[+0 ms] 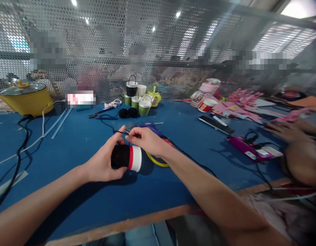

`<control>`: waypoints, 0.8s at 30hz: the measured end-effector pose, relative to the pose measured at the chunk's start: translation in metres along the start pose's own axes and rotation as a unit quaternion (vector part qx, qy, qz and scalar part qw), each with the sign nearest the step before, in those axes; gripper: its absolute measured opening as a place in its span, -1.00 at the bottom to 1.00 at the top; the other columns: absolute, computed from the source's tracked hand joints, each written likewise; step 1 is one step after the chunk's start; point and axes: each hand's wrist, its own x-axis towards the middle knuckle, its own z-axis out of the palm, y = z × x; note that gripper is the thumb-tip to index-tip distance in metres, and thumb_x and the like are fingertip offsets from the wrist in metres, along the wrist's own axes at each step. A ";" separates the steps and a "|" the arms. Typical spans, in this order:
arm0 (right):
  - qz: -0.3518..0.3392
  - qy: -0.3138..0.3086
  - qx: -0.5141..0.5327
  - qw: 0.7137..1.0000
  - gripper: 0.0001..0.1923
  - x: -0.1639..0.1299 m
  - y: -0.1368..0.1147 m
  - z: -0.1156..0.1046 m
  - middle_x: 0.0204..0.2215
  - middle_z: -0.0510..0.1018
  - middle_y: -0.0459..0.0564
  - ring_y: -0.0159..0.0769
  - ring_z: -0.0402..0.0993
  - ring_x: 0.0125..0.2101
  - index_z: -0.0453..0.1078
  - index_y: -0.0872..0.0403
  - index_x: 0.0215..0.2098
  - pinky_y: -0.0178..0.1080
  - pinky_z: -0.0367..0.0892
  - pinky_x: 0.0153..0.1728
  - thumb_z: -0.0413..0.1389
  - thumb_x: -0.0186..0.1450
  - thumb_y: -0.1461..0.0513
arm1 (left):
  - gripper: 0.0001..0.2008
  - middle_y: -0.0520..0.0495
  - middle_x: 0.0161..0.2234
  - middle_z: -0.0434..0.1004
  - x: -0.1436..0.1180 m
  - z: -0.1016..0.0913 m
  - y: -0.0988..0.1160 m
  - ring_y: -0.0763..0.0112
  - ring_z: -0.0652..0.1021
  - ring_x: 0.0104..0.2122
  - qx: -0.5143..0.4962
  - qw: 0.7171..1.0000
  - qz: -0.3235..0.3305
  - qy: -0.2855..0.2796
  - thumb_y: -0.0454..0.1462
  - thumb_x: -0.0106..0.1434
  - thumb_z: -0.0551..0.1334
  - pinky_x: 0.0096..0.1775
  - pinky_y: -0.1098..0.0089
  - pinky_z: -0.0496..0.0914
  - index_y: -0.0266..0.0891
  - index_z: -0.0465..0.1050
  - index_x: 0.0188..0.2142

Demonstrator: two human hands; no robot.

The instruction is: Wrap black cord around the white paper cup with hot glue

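My left hand point(102, 162) grips a paper cup point(127, 157) lying on its side above the blue table point(78, 136); the cup is black at the left, with a red band and a white rim end at the right. My right hand point(145, 140) pinches a thin black cord point(120, 132) just above the cup, fingertips meeting the left thumb. Behind my right hand lies a blue and yellow glue gun point(154, 131) with a yellow cable loop.
Several small decorated cups point(137, 99) stand at the back centre before a perforated metal screen. A yellow electric pot point(24, 97) sits far left, cables trailing. Pink paper pieces point(237, 106), a black phone point(215, 124) and a pink device point(246, 147) lie right. Another person's hand point(286, 131) rests at the right edge.
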 end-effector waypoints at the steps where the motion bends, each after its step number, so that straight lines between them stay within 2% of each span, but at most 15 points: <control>1: 0.003 -0.001 0.003 1.000 -0.70 0.000 0.000 0.000 -0.64 0.25 -0.19 -0.48 0.08 -0.59 0.25 0.12 -0.56 -0.35 0.01 -0.56 0.12 0.08 0.05 | -0.20 -0.11 -0.15 0.20 0.000 0.000 0.000 0.18 0.31 -0.06 0.000 1.000 0.000 0.004 -0.41 -0.04 0.20 0.05 0.11 0.19 -0.19 -0.16 0.16; 5: 0.008 -0.008 0.014 1.000 -0.67 0.000 0.003 0.002 -0.63 0.25 -0.19 -0.48 0.08 -0.59 0.25 0.12 -0.55 -0.35 0.01 -0.56 0.13 0.06 0.02 | -0.41 -0.16 -0.09 0.20 0.000 -0.001 0.002 0.13 0.28 0.00 0.032 0.999 0.001 0.002 -0.40 -0.03 0.20 0.08 0.10 0.15 -0.21 0.04 0.00; 7: 0.007 -0.011 0.013 1.000 -0.66 0.000 0.004 0.002 -0.62 0.25 -0.20 -0.48 0.09 -0.58 0.24 0.12 -0.56 -0.35 0.02 -0.55 0.13 0.05 0.00 | -0.46 -0.17 -0.09 0.21 -0.001 -0.001 0.001 0.14 0.31 -0.02 0.039 0.999 0.004 0.001 -0.39 -0.03 0.21 0.07 0.11 0.17 -0.20 0.07 -0.04; 11: 0.002 -0.009 0.017 1.000 -0.65 -0.001 0.006 0.003 -0.63 0.22 -0.21 -0.49 0.07 -0.59 0.22 0.10 -0.57 -0.36 0.01 -0.55 0.14 0.05 0.00 | -0.37 -0.18 -0.07 0.23 -0.002 0.000 -0.001 0.14 0.33 -0.05 0.049 0.999 0.016 0.006 -0.38 -0.03 0.23 0.05 0.10 0.21 -0.18 0.03 0.04; 16: 0.009 0.002 0.016 1.000 -0.70 -0.001 0.004 0.005 -0.63 0.22 -0.21 -0.48 0.08 -0.58 0.23 0.11 -0.55 -0.36 0.02 -0.54 0.14 0.06 0.05 | -0.11 -0.20 -0.04 0.22 -0.003 0.001 -0.004 0.12 0.33 -0.04 0.065 0.997 0.025 0.019 -0.39 -0.04 0.24 0.00 0.10 0.26 -0.15 -0.23 0.20; 21: 0.006 0.008 -0.025 1.000 -0.84 -0.001 0.005 0.005 -0.63 0.24 -0.20 -0.48 0.08 -0.58 0.24 0.11 -0.54 -0.36 0.03 -0.52 0.04 0.15 0.20 | -0.05 -0.23 -0.03 0.21 -0.004 0.002 -0.006 0.10 0.32 -0.04 0.089 0.995 0.051 0.021 -0.39 -0.04 0.24 -0.03 0.09 0.28 -0.15 -0.32 0.23; 24: -0.001 0.017 -0.030 0.999 -0.86 -0.002 0.005 0.006 -0.59 0.29 -0.17 -0.46 0.13 -0.54 0.26 0.12 -0.52 -0.35 0.06 -0.49 0.03 0.16 0.22 | -0.06 -0.24 0.02 0.18 -0.003 0.001 -0.007 0.07 0.30 -0.02 0.106 0.992 0.071 0.022 -0.39 -0.02 0.23 -0.01 0.05 0.27 -0.13 -0.34 0.23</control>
